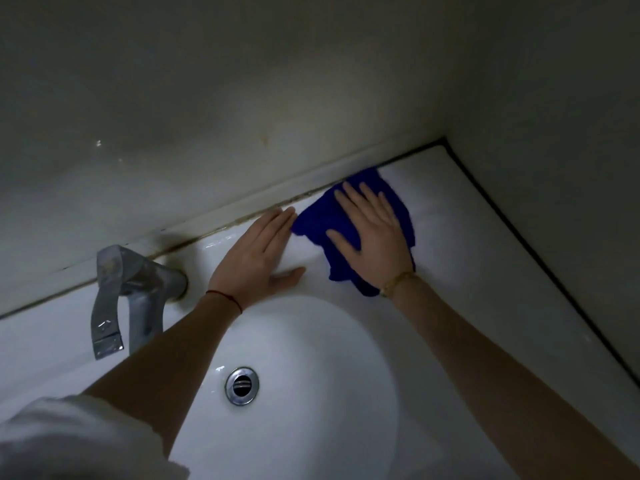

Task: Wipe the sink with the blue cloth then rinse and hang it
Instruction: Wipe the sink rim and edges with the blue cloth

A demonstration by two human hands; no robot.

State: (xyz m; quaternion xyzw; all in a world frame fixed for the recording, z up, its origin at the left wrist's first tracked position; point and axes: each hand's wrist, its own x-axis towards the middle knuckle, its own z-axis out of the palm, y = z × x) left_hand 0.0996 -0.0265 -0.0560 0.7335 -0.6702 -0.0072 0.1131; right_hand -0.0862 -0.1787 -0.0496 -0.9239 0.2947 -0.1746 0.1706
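White sink point(450, 271), rumpled blue cloth point(318, 220) (right hand point(374, 233) flat)

The white sink point(485, 258) carries everything here. My right hand point(375, 233) presses the blue cloth point(318, 220) flat on its back ledge, toward the right corner. My left hand point(258, 252) rests flat just beside it. The faucet point(138, 289) stands at the back edge.

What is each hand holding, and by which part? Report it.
Nothing is gripped. The right hand presses flat on the middle of the blue cloth, fingers straight. The left hand rests flat on the sink ledge beside the cloth.
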